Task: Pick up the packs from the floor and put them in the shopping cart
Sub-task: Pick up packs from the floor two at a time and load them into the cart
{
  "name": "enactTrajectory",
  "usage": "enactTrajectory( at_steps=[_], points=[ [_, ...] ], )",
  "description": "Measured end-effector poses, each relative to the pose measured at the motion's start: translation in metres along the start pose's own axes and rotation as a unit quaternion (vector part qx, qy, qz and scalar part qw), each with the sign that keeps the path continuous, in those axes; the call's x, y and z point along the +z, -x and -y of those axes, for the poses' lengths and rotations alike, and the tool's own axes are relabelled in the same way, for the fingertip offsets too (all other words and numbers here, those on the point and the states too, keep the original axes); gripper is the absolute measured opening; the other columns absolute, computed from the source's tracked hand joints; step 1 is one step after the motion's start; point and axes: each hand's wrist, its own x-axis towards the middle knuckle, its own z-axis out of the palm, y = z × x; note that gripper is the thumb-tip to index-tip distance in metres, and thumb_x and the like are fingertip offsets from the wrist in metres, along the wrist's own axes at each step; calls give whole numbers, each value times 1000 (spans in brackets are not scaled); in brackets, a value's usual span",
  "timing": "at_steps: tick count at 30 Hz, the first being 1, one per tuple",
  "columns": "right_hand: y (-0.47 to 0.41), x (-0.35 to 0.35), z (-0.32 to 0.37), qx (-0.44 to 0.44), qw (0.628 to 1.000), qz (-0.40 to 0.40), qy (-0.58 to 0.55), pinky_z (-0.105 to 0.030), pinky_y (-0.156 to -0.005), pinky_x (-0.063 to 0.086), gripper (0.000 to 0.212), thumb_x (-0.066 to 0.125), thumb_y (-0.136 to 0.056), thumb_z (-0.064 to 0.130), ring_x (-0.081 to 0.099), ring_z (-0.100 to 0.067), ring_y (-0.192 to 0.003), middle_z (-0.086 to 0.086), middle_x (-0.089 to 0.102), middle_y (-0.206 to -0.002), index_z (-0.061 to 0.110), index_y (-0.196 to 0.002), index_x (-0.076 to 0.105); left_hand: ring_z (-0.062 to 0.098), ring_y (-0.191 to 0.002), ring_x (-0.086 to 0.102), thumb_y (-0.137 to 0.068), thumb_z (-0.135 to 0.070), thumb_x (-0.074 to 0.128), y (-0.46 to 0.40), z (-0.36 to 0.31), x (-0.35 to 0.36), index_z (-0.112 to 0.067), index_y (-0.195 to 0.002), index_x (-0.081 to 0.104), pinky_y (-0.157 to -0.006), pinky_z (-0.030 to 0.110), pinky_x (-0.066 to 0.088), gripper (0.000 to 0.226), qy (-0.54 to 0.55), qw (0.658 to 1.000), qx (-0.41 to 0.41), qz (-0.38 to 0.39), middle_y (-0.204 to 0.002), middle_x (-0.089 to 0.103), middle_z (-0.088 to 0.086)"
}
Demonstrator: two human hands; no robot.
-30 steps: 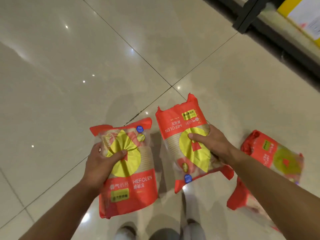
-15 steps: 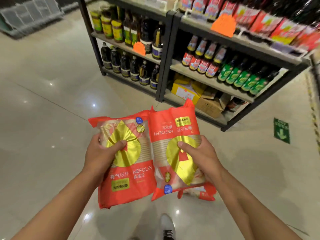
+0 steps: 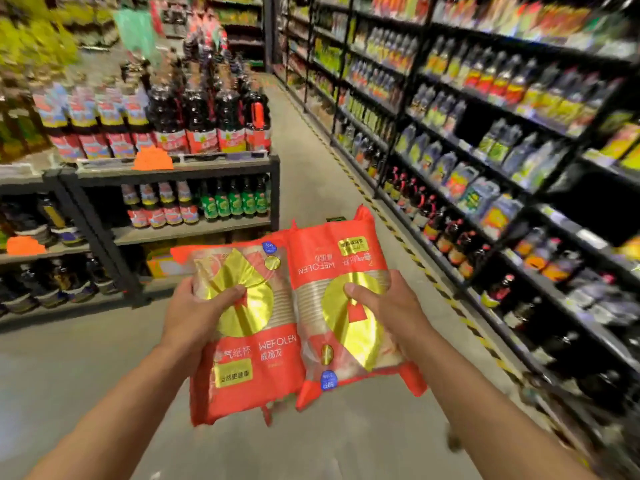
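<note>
Left hand (image 3: 194,313) clamps the left pack (image 3: 242,358) by its outer edge, thumb across the gold print, fingers hidden behind. Right hand (image 3: 384,306) does the same on the right pack (image 3: 346,306), which is upside down, thumb on its front. Both packs are up at chest level, inner edges touching or overlapping between the hands

Risks, my read:
- slick film plus a one-sided thumb clamp: either pack could slide down out of the grip, likelier when walking
- packs rub together; a bump could twist one loose
- contents look like stacked paper cups, so squeezing harder could crush them

Surroundings: shopping cart not in view, so the drop-off spot is unknown from here. Low shelf of bottles (image 3: 207,126) ahead and left of the left hand, tall bottle shelving (image 3: 485,168) along the right of the right hand, open aisle floor (image 3: 311,161) straight ahead beyond the packs. Nothing blocks that path; a wide swing right could clip bottles
</note>
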Motion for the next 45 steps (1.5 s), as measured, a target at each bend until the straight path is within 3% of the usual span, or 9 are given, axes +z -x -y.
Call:
enactTrajectory(
  at_steps=[11,15,19,25,31,35,39,43,45],
  points=[
    [143,-416,-146,53,957,-279,-56,-46,-89,61,71,83,-55,67,78,-17,-89,5,80,-101,27,-112,67,33,-83,77,-65,-25,92,217,-8,400,-18,-113,65,-76,53,63,56,-43,955,46,290,-99,78,11],
    [222,-543,-199,74,925,-360,-97,-45,-85,62,52,86,-71,51,78,-21,-87,1,80,-100,24,-112,67,30,-82,76,-66,-26,91,326,6,532,-13,-111,65,-73,45,63,54,-57,922,51,380,-97,77,10],
    [268,-639,-253,112,895,-413,-124,-51,-88,62,90,87,-46,73,78,-25,-91,-1,80,-105,25,-119,66,28,-83,75,-68,-22,90,408,30,633,-14,-110,63,-77,45,62,51,-67,893,39,444,-99,77,9],
    [279,-747,-313,129,869,-459,-137,-49,-91,61,60,85,-67,55,79,-21,-88,-1,82,-101,22,-115,72,32,-93,74,-48,-46,94,462,73,776,-18,-114,63,-85,58,59,78,-104,864,11,492,-105,76,10],
    [248,-844,-379,156,838,-502,-146,-50,-93,61,69,86,-58,56,78,-21,-92,-2,81,-104,22,-116,69,30,-93,72,-63,-39,91,489,116,919,-18,-117,61,-84,55,60,65,-160,830,1,534,-107,73,8],
    [234,-889,-428,187,825,-517,-132,-46,-93,60,13,85,-80,34,77,-18,-86,5,80,-88,29,-88,74,28,-94,69,-71,-29,89,506,157,989,-14,-118,59,-86,47,58,57,-187,817,-10,546,-105,70,6],
    [217,-922,-498,226,825,-500,-135,-45,-89,61,45,83,-69,57,78,-14,-87,4,82,-91,25,-100,77,27,-93,68,-71,-30,88,514,208,1047,-19,-110,59,-80,43,56,50,-233,793,-30,563,-106,70,7],
    [199,-938,-569,251,815,-497,-162,-14,-60,55,12,82,-85,27,70,6,-60,18,76,-64,21,-83,72,29,-99,66,-48,-58,82,514,272,1090,-19,-111,60,-81,43,55,78,-306,783,-23,541,-108,70,8],
    [187,-937,-611,264,809,-487,-196,-33,-75,64,43,91,-71,42,76,-13,-74,2,82,-82,10,-94,76,30,-98,69,-44,-59,84,509,313,1103,-20,-107,62,-85,49,57,77,-333,781,-26,528,-106,72,8]
  ],
)
